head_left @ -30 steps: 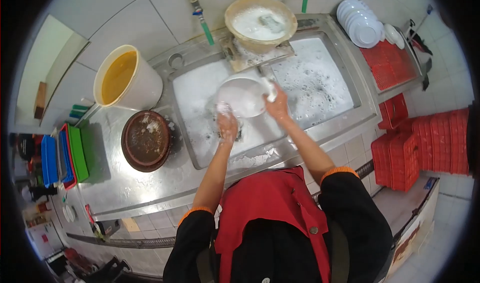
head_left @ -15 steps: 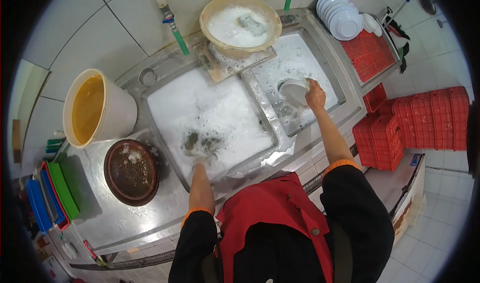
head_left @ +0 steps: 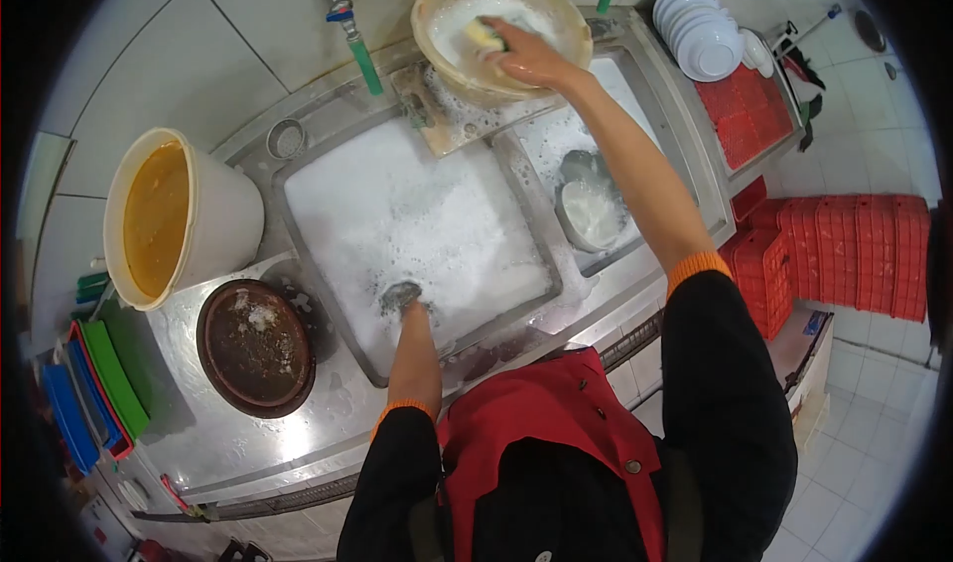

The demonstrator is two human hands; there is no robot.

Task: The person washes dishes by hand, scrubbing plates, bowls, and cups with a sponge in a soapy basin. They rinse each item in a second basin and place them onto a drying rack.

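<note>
My right hand [head_left: 529, 60] reaches into the cream plastic basin [head_left: 429, 41] and grips a yellow sponge [head_left: 482, 38] above its suds. Down in the foamy left sink [head_left: 544, 282], my left hand [head_left: 410, 307] is sunk past the wrist. Its fingers are hidden by the foam and water, so whatever it touches does not show. A white dish [head_left: 589, 212] lies in the water of the right sink [head_left: 685, 197], below my right forearm.
A tall bucket of orange-brown liquid [head_left: 223, 210] stands left of the sinks, with a brown clay dish [head_left: 256, 349] nearby. Stacked white plates [head_left: 710, 51] rest on a red rack [head_left: 747, 110] at right. Red crates [head_left: 854, 254] stand below. Green-ended taps [head_left: 364, 69] hang behind.
My right hand has let go of the white dish in the right sink and moved up and left to the basin, where it now holds the sponge. My left hand has shifted slightly.
</note>
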